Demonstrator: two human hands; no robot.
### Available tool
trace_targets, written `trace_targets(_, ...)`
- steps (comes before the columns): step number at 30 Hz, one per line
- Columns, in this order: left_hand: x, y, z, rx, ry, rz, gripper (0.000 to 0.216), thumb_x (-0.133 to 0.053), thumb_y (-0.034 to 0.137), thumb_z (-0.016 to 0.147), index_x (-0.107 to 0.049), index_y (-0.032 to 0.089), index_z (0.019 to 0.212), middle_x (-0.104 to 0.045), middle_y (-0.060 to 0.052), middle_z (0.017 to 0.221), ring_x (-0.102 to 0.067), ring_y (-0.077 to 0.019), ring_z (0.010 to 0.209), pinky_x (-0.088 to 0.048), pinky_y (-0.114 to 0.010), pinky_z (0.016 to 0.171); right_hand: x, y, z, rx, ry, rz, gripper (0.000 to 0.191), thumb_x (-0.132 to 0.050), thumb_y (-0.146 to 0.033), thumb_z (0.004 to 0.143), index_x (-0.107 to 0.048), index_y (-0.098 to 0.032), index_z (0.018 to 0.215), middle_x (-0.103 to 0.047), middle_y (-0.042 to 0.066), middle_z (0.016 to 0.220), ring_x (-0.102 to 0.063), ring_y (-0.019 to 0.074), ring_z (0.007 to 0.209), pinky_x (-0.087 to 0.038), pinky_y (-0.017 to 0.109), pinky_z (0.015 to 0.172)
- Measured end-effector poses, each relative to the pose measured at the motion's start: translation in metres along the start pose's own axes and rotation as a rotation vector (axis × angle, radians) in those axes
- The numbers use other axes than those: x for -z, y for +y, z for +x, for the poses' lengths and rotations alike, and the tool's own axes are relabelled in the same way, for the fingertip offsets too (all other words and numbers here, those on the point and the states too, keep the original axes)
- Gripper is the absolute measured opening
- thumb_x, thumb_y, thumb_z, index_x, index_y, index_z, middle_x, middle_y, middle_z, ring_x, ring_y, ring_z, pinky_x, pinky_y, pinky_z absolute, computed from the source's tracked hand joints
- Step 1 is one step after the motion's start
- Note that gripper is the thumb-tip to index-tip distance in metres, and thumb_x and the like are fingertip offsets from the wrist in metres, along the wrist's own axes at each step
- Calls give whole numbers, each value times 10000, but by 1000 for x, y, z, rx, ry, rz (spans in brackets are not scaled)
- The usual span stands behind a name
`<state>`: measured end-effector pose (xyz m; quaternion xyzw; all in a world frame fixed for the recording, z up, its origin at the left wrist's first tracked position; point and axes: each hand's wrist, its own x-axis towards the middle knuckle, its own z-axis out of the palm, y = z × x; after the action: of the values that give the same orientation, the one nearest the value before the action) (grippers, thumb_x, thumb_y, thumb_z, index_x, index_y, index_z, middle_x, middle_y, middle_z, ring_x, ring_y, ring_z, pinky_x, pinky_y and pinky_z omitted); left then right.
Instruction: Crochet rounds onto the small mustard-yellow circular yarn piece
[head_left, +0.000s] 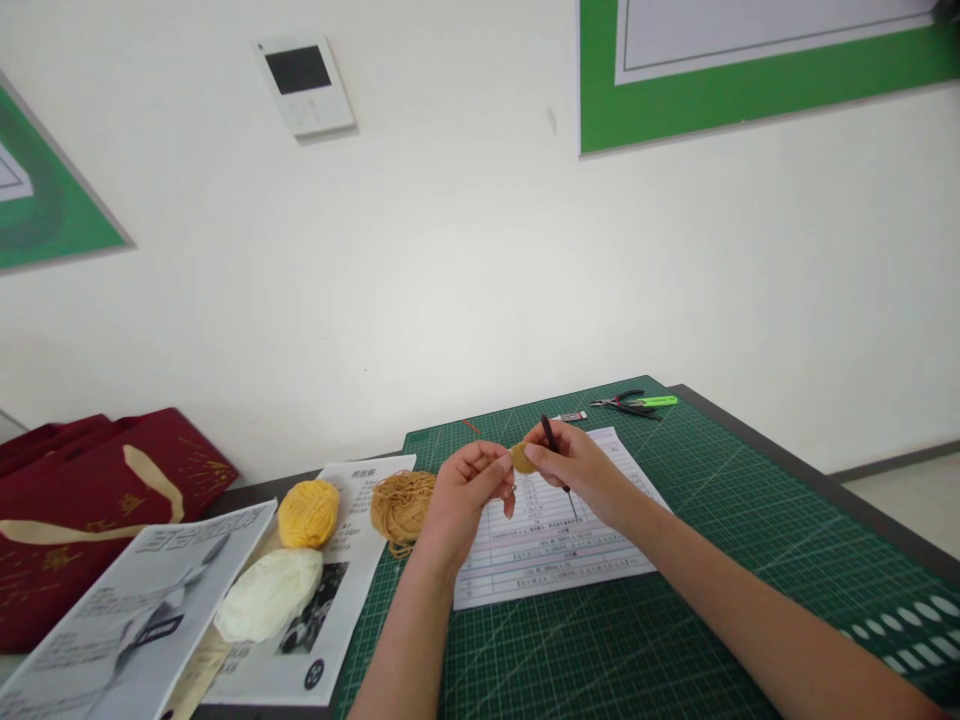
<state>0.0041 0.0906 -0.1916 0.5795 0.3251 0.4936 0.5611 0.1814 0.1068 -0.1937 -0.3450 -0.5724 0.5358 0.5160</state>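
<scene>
My left hand (pixel 469 485) and my right hand (pixel 574 465) meet above the green cutting mat (pixel 675 560). Between their fingertips sits a small round tan crochet piece (pixel 522 458). The left fingers pinch its edge. The right hand grips a thin dark crochet hook (pixel 550 438) that sticks up past the fingers and down toward the printed sheet (pixel 540 540) under both hands. A loose tan yarn ball (pixel 403 508) lies just left of my left hand.
A yellow yarn ball (pixel 308 513) and a cream yarn ball (pixel 270 594) rest on printed papers (pixel 150 610) at the left. A dark red gift bag (pixel 82 500) lies far left. Pliers with a green handle (pixel 637 403) and a small tube (pixel 571 416) lie at the mat's far edge.
</scene>
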Motion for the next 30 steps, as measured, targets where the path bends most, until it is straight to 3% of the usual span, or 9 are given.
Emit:
trace_targets(4, -3, 2, 0, 8, -13, -62, 152, -649, 288, 962, -650, 140, 929, -617, 28, 747, -566, -98, 552, -501, -236, 504, -1, -4, -2, -29, -21, 46, 358, -735, -516, 747, -566, -204, 791, -436, -94, 535, -323, 72, 450, -223, 249, 450)
trace_targets(13, -2, 2, 1, -24, 23, -104, 152, -647, 287, 962, -643, 141, 919, -604, 31, 742, -550, -94, 545, -478, -224, 483, -3, -9, -4, -34, -34, 35, 389, -766, -526, 733, -549, -204, 748, -449, -90, 576, -324, 67, 476, -226, 251, 465)
trace_targets(22, 2, -5, 4, -112, 153, 47, 117, -686, 249, 931, -670, 139, 965, -682, -30, 939, -662, -164, 780, -574, -325, 674, -4, -6, -4, -47, -11, -19, 379, -763, -526, 729, -571, -199, 739, -446, -80, 580, -312, 73, 489, -215, 257, 461)
trace_targets(28, 2, -2, 4, -104, 116, -58, 82, -677, 212, 939, -655, 135, 956, -638, 19, 797, -574, -93, 567, -504, -222, 497, -3, -7, -3, -38, 11, -33, 379, -767, -531, 717, -571, -208, 733, -443, -76, 589, -304, 82, 503, -215, 264, 473)
trace_targets(30, 3, 0, 4, -95, 115, -144, 88, -679, 186, 933, -656, 133, 1000, -662, -2, 872, -575, -84, 572, -483, -195, 463, -2, -8, -4, -36, 11, -34, 380, -762, -538, 721, -568, -211, 736, -433, -80, 578, -307, 86, 503, -221, 268, 478)
